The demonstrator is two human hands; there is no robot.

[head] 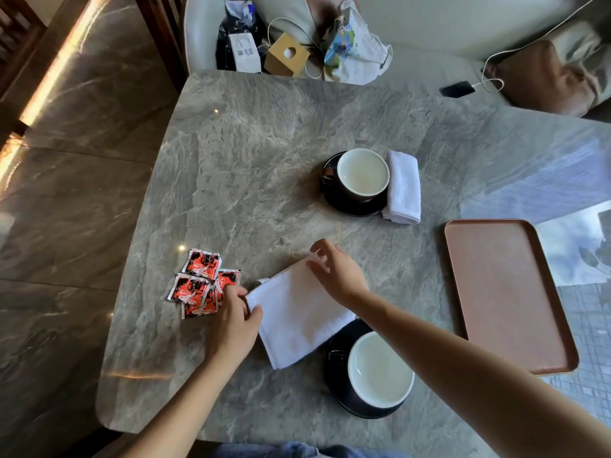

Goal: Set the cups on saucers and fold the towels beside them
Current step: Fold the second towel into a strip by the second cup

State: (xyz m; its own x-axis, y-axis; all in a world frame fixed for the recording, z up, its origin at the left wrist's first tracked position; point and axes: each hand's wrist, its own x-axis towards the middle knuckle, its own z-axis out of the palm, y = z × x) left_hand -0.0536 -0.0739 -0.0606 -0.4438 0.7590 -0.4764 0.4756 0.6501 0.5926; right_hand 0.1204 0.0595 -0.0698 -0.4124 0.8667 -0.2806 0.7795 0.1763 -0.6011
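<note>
At the table's near middle, the left hand (235, 322) pinches the white towel (297, 312) at its 9 o'clock corner, thumb and fingers closed on the cloth. The right hand (337, 271) hovers with fingers spread apart over the towel's 12 o'clock corner (whether it touches, I cannot tell). At the towel's 5 o'clock, a cup (380, 370) sits on a black saucer (334, 378). Red sachets (200, 282) lie at 9 o'clock. Farther off, at 1 o'clock, a second cup (362, 173) on its saucer (330, 193) touches a folded towel (403, 188). A brown tray (506, 292) lies at 3 o'clock.
</note>
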